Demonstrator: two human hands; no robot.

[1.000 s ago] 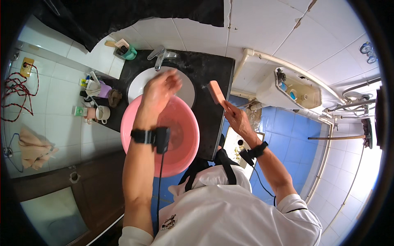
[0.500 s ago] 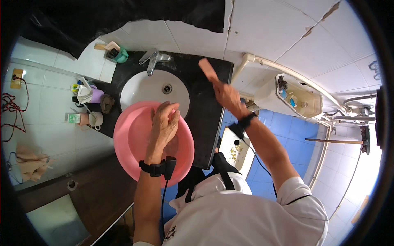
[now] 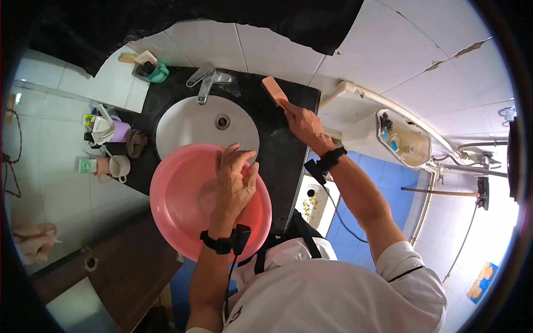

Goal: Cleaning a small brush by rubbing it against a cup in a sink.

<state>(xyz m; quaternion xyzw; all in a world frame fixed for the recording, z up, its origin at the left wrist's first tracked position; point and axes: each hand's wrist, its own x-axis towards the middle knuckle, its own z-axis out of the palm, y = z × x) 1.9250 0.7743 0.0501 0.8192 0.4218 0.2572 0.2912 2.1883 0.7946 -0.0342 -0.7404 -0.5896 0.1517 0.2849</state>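
A round pink basin (image 3: 176, 186) rests over the near edge of the white sink (image 3: 183, 119) and the black counter. Above the basin's right part hovers my left hand (image 3: 236, 183), fingers apart and nothing in them. My right hand (image 3: 307, 129) is closed round the handle of a salmon-pink brush (image 3: 273, 90), over the counter's far right corner. The brush's flat back faces up, and its bristles are hidden. Under my left hand and wrist, part of the basin's inside cannot be seen.
A chrome faucet (image 3: 207, 82) stands behind the sink. A green cup (image 3: 157, 72) sits at the back left, with a purple container (image 3: 120, 130) and a white mug (image 3: 119, 167) further along the left. An open toilet tank (image 3: 408, 141) is to the right.
My left hand has shifted slightly right and its fingers have spread. The brush in my right hand has moved a little left and turned to show its flat back.
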